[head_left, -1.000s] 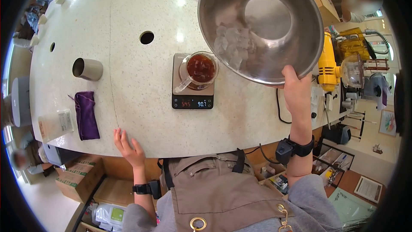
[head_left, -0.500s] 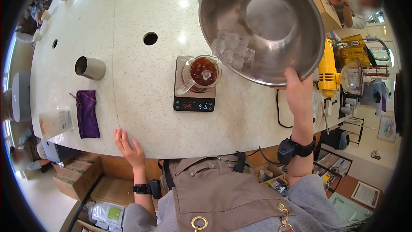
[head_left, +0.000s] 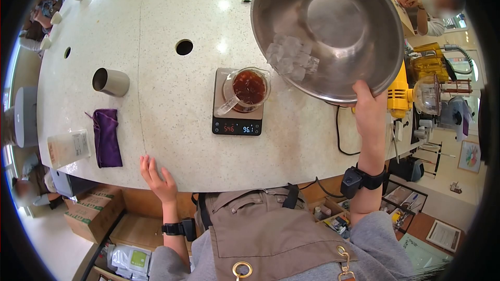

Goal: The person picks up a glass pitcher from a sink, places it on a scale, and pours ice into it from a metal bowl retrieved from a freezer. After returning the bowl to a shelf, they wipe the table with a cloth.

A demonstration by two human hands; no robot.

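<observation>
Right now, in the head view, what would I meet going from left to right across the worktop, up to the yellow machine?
Plastic pack → purple pouch → left hand → scale → bowl → yellow machine.

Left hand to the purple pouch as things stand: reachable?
Probably yes. The left hand rests open at the near edge of the counter, close to the purple pouch, with nothing visible between them.
</observation>
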